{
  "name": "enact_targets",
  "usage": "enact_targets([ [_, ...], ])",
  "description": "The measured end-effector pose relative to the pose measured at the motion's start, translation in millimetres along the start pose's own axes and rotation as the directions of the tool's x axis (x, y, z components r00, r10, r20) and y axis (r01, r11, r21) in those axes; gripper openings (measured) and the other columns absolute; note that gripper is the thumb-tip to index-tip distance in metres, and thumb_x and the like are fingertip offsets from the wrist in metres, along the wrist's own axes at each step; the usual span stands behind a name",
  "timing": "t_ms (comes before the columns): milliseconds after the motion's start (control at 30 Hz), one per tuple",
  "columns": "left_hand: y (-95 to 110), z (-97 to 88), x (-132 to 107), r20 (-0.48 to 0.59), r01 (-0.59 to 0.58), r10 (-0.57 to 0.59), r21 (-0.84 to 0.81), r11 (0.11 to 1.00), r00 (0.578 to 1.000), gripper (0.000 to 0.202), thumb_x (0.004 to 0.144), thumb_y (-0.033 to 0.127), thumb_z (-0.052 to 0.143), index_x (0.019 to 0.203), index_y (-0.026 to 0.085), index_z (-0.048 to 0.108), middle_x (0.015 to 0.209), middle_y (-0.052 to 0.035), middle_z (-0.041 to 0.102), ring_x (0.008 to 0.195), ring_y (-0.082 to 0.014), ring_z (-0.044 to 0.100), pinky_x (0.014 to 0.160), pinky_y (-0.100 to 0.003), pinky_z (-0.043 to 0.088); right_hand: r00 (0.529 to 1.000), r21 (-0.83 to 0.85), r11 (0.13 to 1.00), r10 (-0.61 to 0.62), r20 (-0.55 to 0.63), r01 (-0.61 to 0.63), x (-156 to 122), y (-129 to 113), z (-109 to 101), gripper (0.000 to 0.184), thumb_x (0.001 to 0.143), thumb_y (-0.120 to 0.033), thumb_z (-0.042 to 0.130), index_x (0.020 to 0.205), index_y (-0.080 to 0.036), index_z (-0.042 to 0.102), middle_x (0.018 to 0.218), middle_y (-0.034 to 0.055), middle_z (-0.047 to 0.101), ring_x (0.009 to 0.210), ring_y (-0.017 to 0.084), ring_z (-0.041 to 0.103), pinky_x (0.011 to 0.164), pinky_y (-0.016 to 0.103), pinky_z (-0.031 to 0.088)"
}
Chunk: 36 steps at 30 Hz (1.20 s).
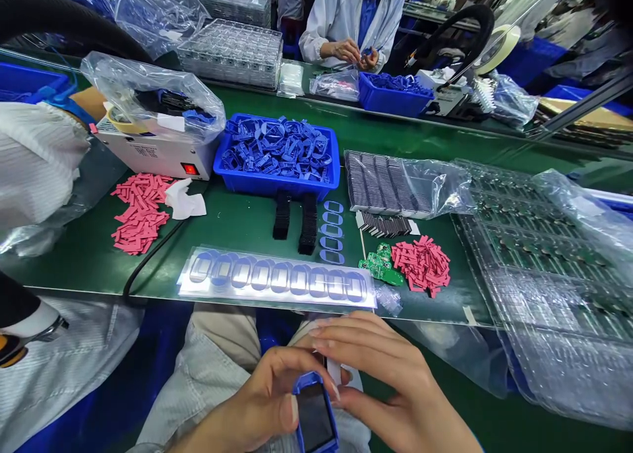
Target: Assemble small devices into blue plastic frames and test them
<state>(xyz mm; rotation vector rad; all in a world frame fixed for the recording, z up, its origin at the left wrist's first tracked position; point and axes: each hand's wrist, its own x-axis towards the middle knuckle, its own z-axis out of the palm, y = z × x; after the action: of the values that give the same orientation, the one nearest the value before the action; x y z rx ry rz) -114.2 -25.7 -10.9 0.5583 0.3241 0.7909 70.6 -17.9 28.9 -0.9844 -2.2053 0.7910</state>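
Note:
My left hand (270, 397) grips a small blue plastic housing (302, 382) with a dark rectangular screen (315, 417) set in it, held over my lap below the table edge. The thumb presses on the housing's left side. Close against it, my right hand (380, 367) curls its fingers and thumb around a small white piece (333, 372) with a dark edge. Its far end is hidden by the fingers, and I cannot tell whether it is joined to the housing. Ahead lies a clear sheet (368, 299) bearing a row of blue-rimmed oval pieces.
Behind the sheet stand a blue bin (277, 186) of blue plastic parts and black stacked strips (307, 225). Pink strips (420, 265) lie beside green circuit boards (380, 265); more pink strips (141, 212) lie left. Clear trays (548, 295) overhang the right edge. A co-worker (351, 24) sits opposite.

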Motion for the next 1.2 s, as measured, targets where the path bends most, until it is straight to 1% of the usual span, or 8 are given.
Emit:
enact_targets([
  [100, -1, -1.9, 0, -0.027, -0.006, 0.006, 0.011, 1.000, 1.000, 0.032, 0.069, 0.048, 0.072, 0.089, 0.023, 0.073, 0.087, -0.0044, 0.061, 0.085, -0.0193, 0.057, 0.081, -0.032, 0.044, 1.000, -0.092, 0.996, -0.020, -0.020, 0.018, -1, -2, -1, 0.034, 0.087, -0.020, 0.057, 0.121, -0.019, 0.053, 0.113, 0.0062, 0.065, 0.110, 0.019, 0.058, 0.092, 0.036, 0.050],
  [200, -2, -3.5, 0, -0.031, 0.022, -0.024, -0.046, 0.999, 0.999, 0.032, 0.069, 0.048, 0.072, 0.088, 0.023, 0.073, 0.085, -0.0019, 0.059, 0.082, -0.0159, 0.055, 0.079, -0.027, 0.043, 0.994, -0.248, 0.966, -0.093, -0.049, 0.078, 1, -4, 0, 0.027, 0.091, -0.022, 0.050, 0.116, -0.017, 0.059, 0.108, 0.0093, 0.066, 0.102, 0.020, 0.060, 0.081, 0.036, 0.053],
  [333, -5, -4.1, -3, 0.001, 0.050, -0.050, -0.141, 0.989, 0.999, 0.032, 0.071, 0.047, 0.071, 0.092, 0.022, 0.071, 0.094, -0.0012, 0.060, 0.088, -0.0139, 0.056, 0.079, -0.024, 0.042, 0.959, -0.430, 0.891, -0.234, -0.161, 0.145, 2, -2, 2, 0.033, 0.096, -0.033, 0.040, 0.105, -0.016, 0.066, 0.093, 0.0098, 0.071, 0.090, 0.020, 0.065, 0.070, 0.034, 0.056],
  [433, -8, -1.7, -3, 0.017, 0.055, -0.053, -0.194, 0.980, 0.998, 0.032, 0.073, 0.045, 0.070, 0.097, 0.024, 0.070, 0.101, -0.0012, 0.060, 0.093, -0.0151, 0.057, 0.083, -0.026, 0.043, 0.940, -0.506, 0.846, -0.292, -0.175, 0.168, -2, 1, 3, 0.037, 0.096, -0.036, 0.038, 0.101, -0.015, 0.068, 0.091, 0.0105, 0.072, 0.091, 0.020, 0.067, 0.070, 0.031, 0.057],
  [667, -10, 9.2, 6, 0.012, 0.010, -0.007, -0.229, 0.973, 1.000, 0.033, 0.070, 0.045, 0.072, 0.092, 0.020, 0.073, 0.088, -0.0016, 0.057, 0.079, -0.0123, 0.055, 0.073, -0.020, 0.042, 0.931, -0.494, 0.848, -0.317, -0.183, 0.192, -14, 5, 4, 0.032, 0.094, -0.032, 0.046, 0.097, -0.009, 0.068, 0.096, 0.0135, 0.072, 0.104, 0.019, 0.064, 0.080, 0.027, 0.057],
  [833, -10, 10.8, 8, -0.029, 0.064, -0.072, -0.238, 0.969, 0.997, 0.034, 0.064, 0.046, 0.076, 0.085, 0.020, 0.075, 0.084, -0.0020, 0.054, 0.079, -0.0130, 0.053, 0.067, -0.018, 0.040, 0.914, -0.441, 0.875, -0.328, -0.239, 0.199, -15, 8, 5, 0.031, 0.094, -0.032, 0.048, 0.093, -0.007, 0.067, 0.090, 0.0138, 0.073, 0.103, 0.018, 0.065, 0.081, 0.026, 0.058],
  [1033, -9, 9.4, 7, -0.010, 0.062, -0.065, -0.187, 0.980, 0.998, 0.032, 0.067, 0.045, 0.075, 0.087, 0.021, 0.075, 0.085, -0.0022, 0.056, 0.079, -0.0132, 0.053, 0.073, -0.021, 0.043, 0.925, -0.445, 0.876, -0.310, -0.220, 0.187, -15, 12, 6, 0.033, 0.095, -0.034, 0.043, 0.099, -0.010, 0.066, 0.094, 0.0129, 0.072, 0.097, 0.018, 0.067, 0.074, 0.027, 0.058],
  [1200, -10, 9.0, 2, -0.049, 0.127, -0.138, -0.186, 0.974, 0.989, 0.033, 0.065, 0.045, 0.076, 0.085, 0.019, 0.074, 0.087, -0.0026, 0.057, 0.082, -0.0141, 0.055, 0.077, -0.023, 0.044, 0.928, -0.456, 0.876, -0.291, -0.233, 0.160, -15, 9, 8, 0.036, 0.097, -0.033, 0.037, 0.100, -0.014, 0.067, 0.090, 0.0110, 0.072, 0.087, 0.017, 0.068, 0.067, 0.026, 0.058],
])
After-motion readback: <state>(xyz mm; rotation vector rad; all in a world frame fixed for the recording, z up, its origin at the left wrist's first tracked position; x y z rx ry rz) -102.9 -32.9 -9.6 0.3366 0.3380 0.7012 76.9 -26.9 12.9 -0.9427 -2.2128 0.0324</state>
